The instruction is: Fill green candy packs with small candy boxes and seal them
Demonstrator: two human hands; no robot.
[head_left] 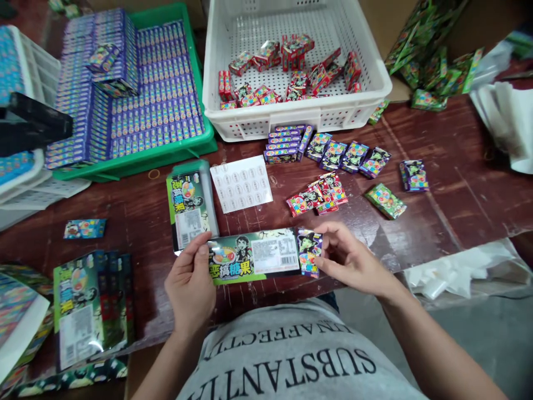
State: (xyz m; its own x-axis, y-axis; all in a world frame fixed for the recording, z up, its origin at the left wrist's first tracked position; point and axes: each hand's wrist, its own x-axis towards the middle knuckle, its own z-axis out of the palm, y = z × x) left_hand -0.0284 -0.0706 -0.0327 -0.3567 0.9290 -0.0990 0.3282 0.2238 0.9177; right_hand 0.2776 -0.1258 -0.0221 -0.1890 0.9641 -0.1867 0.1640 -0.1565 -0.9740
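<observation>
My left hand (194, 283) pinches the left end of a long printed plastic sleeve (239, 255), dark with green edging and a white barcode label. At the sleeve's right end, my right hand (353, 258) grips a small purple candy box (309, 253) between thumb and fingers. The box's left edge meets the sleeve's opening; I cannot tell if it is partly inside. Just beyond my left hand lies a stack of similar sleeves (189, 205). Beside that stack is a white sheet of round stickers (242, 183). Red candy boxes (318, 194) lie beyond my right hand.
A green crate (175, 150) of purple boxes stands at the back left, beside a white perforated basket (291, 114) with red boxes. Purple boxes (353, 155) and a green box (385, 201) lie on the table. Filled packs (83, 305) rest front left; a plastic bag (462, 272) hangs at right.
</observation>
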